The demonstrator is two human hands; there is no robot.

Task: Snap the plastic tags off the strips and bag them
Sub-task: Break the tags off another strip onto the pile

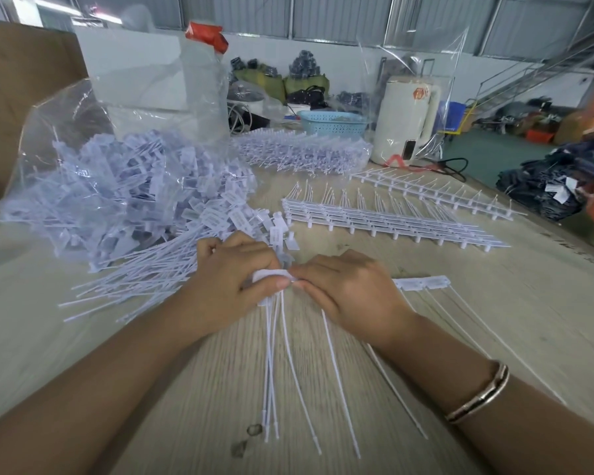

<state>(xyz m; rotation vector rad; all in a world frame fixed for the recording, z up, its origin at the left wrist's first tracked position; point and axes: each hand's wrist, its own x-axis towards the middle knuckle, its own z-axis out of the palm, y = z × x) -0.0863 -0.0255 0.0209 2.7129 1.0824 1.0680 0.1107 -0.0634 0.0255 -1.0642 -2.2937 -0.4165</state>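
My left hand (235, 272) and my right hand (347, 293) meet at the table's middle, both pinching a strip of white plastic tags (271, 275). Its thin tails (285, 371) hang toward me across the wood. The strip's remaining tags (426, 282) stick out to the right of my right hand. A heap of loose tags (144, 207) spills from a clear plastic bag (69, 138) at the left. Bare strips (384, 219) lie stacked at the right, beyond my hands.
A bundle of whole tag strips (302, 150) lies at the back. Behind it stand a blue basket (333, 123) and a white kettle (408, 121). Dark folded clothes (559, 180) pile up at the right edge. A cardboard box (21, 84) rises at the left.
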